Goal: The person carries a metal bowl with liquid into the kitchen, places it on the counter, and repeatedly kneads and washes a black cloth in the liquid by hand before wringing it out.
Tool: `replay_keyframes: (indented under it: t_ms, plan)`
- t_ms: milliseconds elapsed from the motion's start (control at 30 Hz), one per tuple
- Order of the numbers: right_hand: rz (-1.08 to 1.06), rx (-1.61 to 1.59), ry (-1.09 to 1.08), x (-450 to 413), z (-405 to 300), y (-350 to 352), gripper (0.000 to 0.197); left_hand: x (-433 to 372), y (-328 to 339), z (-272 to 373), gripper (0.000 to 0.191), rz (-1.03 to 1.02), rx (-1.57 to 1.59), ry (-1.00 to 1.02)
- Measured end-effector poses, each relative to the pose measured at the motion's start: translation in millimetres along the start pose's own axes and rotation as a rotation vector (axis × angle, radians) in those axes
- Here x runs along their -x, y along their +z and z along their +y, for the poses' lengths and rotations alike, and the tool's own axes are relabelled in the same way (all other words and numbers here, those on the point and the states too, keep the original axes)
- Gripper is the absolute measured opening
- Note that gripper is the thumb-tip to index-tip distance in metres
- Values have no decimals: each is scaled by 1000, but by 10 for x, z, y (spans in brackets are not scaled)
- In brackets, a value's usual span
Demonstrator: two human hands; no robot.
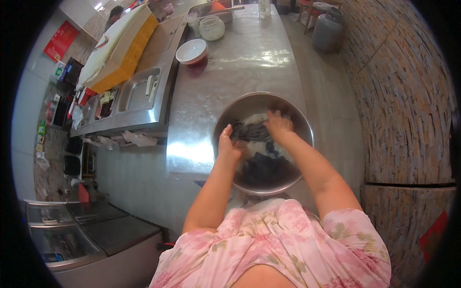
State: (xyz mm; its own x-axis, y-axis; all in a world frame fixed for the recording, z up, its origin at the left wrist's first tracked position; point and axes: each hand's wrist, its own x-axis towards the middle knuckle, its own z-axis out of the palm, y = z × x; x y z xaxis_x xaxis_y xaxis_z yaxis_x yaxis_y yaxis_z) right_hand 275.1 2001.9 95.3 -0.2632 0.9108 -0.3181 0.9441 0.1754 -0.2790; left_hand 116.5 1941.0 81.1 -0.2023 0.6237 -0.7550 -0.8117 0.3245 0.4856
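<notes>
A wide stainless steel basin stands at the near end of the metal-topped table, with cloudy, whitish water inside. A bunched strip of dark wet cloth stretches between my hands in it. My left hand grips the strip's left end, thumb uppermost and the other fingers partly hidden. At the right end, my right hand holds the strip from above, its fingertips blurred. More dark cloth lies bunched in the near part of the basin.
Farther up the table are stacked white bowls, a glass jar and a metal tray. A steel counter with a recessed basin adjoins on the left. A gas cylinder stands on the floor at right. A glass-topped chest is behind left.
</notes>
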Motion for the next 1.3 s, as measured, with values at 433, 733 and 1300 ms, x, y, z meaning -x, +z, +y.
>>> replay_keyframes:
  t_ms: [433, 733, 1300]
  plan:
    - [342, -830, -457, 550, -899, 49, 24, -758, -413, -266, 29, -921, -196, 373]
    - [327, -433, -260, -25, -297, 341, 32, 18, 221, -313, 30, -298, 138, -270]
    - [-17, -948, -101, -12, -54, -124, 30, -437, -21, -226, 15, -87, -23, -160]
